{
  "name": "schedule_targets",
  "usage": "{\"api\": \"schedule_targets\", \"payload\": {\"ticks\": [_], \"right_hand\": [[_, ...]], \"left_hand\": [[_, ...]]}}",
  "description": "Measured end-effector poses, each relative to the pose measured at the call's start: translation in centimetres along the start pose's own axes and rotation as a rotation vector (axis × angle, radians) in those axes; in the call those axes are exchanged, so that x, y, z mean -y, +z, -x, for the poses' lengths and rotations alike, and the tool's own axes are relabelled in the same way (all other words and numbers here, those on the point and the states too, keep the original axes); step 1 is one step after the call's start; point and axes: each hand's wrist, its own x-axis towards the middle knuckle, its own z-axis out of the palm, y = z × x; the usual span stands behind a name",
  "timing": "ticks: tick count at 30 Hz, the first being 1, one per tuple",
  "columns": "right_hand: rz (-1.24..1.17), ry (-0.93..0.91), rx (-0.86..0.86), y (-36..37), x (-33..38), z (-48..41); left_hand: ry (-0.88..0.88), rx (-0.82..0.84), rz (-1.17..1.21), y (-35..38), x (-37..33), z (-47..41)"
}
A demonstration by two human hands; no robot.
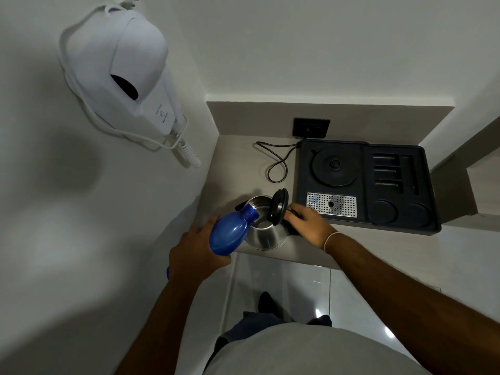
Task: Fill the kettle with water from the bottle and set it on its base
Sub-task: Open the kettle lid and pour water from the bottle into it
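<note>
A steel kettle (pixel 266 234) stands on the counter near its front edge, its black lid (pixel 278 207) flipped up. My left hand (pixel 196 253) holds a blue bottle (pixel 232 232) tilted with its neck over the kettle's open mouth. Water shows inside the kettle. My right hand (pixel 308 221) grips the kettle's black handle on its right side. The round black kettle base (pixel 335 166) sits bare in the black tray (pixel 427 196), behind and to the right of the kettle.
A black cord (pixel 278 161) loops from the tray toward a wall socket (pixel 311 128). The tray holds a perforated metal drip plate (pixel 331 204) and empty slots. A white hair dryer (pixel 127 77) hangs on the left wall. The floor lies below the counter edge.
</note>
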Motion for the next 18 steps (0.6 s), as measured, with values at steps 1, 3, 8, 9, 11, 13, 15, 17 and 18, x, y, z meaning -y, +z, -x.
{"api": "schedule_targets", "payload": {"ticks": [1, 3, 8, 9, 11, 13, 15, 17, 18], "right_hand": [[0.001, 0.001, -0.004, 0.0, 0.0, 0.0], [0.001, 0.002, -0.006, 0.0, 0.0, 0.0], [-0.017, 0.000, 0.018, 0.1, 0.0, 0.0], [-0.021, -0.001, 0.021, 0.1, 0.0, 0.0], [-0.024, -0.004, 0.025, 0.1, 0.0, 0.0], [-0.024, -0.006, 0.029, 0.1, 0.0, 0.0], [-0.022, -0.007, 0.027, 0.1, 0.0, 0.0], [-0.018, -0.007, 0.020, 0.1, 0.0, 0.0], [-0.015, -0.007, 0.018, 0.2, 0.0, 0.0]], "left_hand": [[-0.007, 0.008, -0.003, -0.1, -0.2, 0.1], [-0.019, 0.039, -0.010, -0.4, -0.4, 0.2], [-0.031, 0.080, -0.056, -0.9, -0.5, 0.3], [-0.026, 0.085, -0.067, -1.0, -0.5, 0.4], [-0.030, 0.100, -0.082, -1.3, -0.6, 0.4], [-0.042, 0.112, -0.090, -1.6, -0.7, 0.3], [-0.043, 0.120, -0.103, -1.9, -1.0, 0.2], [-0.044, 0.133, -0.126, -2.2, -1.2, 0.2], [-0.045, 0.137, -0.137, -2.4, -1.3, 0.1]]}}
